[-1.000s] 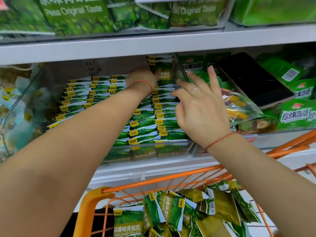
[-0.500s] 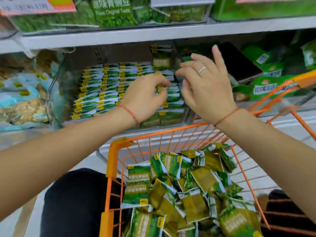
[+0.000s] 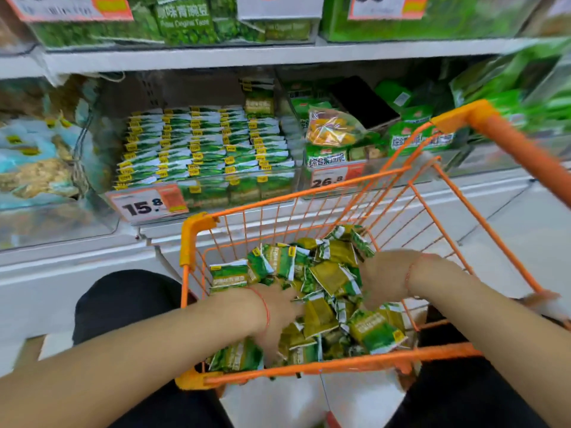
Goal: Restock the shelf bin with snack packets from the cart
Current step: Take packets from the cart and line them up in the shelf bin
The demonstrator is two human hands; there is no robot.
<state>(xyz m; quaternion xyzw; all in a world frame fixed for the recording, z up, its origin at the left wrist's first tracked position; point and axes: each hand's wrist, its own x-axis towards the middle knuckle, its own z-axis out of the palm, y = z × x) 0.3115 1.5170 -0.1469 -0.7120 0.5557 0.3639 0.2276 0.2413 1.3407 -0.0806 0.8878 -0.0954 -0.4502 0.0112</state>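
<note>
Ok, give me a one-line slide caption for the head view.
Both hands, left and right, reach into loose snack packets in the orange cart below the neatly stacked shelf bin.

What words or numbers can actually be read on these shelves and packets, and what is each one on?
"15.8": price tag on the snack bin front.
"26.8": price tag on the next bin.
"Peas Original Taste", faint, under Chinese characters: bag on the top shelf.
Chinese characters: green bags in the next bin.
Cart packets and top tags: too blurred.

White metal shelves (image 3: 185, 58) carry orange-edged price tags (image 3: 148, 205) — pale floor (image 3: 525, 227) runs beneath.
</note>
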